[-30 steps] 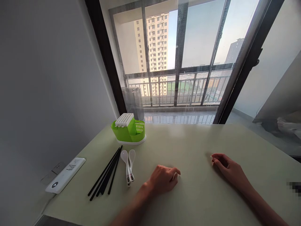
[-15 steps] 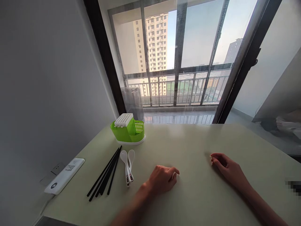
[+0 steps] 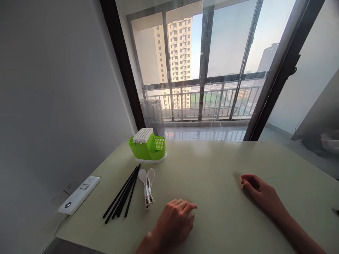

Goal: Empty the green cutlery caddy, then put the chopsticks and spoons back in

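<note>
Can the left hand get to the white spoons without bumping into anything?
Probably yes. The left hand rests on the table just right of the white spoons, with only bare tabletop between them. The black chopsticks lie on the spoons' far side, out of the way.

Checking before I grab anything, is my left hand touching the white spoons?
Apart. The head view shows bare table between the left hand and the white spoons.

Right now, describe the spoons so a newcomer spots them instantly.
On the pale table, look in front of the green holder by the window. Two white spoons lie side by side, bowls toward the holder, between the black chopsticks and the left hand.
</note>
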A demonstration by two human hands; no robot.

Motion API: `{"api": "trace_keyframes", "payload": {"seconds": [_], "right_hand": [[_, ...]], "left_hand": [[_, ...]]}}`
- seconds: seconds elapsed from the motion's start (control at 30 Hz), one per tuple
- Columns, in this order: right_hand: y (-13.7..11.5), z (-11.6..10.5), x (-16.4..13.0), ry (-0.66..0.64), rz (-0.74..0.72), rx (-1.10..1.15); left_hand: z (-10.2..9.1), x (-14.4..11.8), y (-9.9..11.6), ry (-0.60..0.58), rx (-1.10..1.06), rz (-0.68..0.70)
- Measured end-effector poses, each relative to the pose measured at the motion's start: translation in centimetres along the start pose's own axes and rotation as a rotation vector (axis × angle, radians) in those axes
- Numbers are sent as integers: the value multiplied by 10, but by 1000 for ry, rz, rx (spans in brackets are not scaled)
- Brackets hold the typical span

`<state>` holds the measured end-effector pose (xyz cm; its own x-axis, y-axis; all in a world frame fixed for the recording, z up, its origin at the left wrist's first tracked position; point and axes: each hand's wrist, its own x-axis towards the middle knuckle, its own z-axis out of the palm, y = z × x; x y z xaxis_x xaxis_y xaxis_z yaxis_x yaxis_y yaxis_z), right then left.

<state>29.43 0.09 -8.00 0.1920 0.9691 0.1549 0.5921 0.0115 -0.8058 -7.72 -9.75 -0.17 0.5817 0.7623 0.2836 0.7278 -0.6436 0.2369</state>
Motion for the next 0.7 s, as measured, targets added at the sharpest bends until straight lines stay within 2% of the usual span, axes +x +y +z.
{"api": "trace_keyframes", "payload": {"seconds": [0.07,0.13,0.27,0.33,0.4,0.5,0.7], "right_hand": [[-1,-1,0,-2,2,-6],[-1,-1,-1,-1,13,-12],[0,-1,0,16,8,-21],[1,0,0,19,5,-24],[1,0,-1,19,5,-28],[1,1,-1,23,6,-36],[-1,1,0,32,2,-22]], "left_hand": [[-17,-21,-2,65,-11,-62],[-36,-40,-10,187,-32,-166],[-71,-77,-43,473,-17,-550],[-81,-95,-63,552,75,-733],[-86,-110,-82,545,180,-825],[-84,-124,-102,484,280,-887],[-87,-127,-111,311,267,-1091]]}}
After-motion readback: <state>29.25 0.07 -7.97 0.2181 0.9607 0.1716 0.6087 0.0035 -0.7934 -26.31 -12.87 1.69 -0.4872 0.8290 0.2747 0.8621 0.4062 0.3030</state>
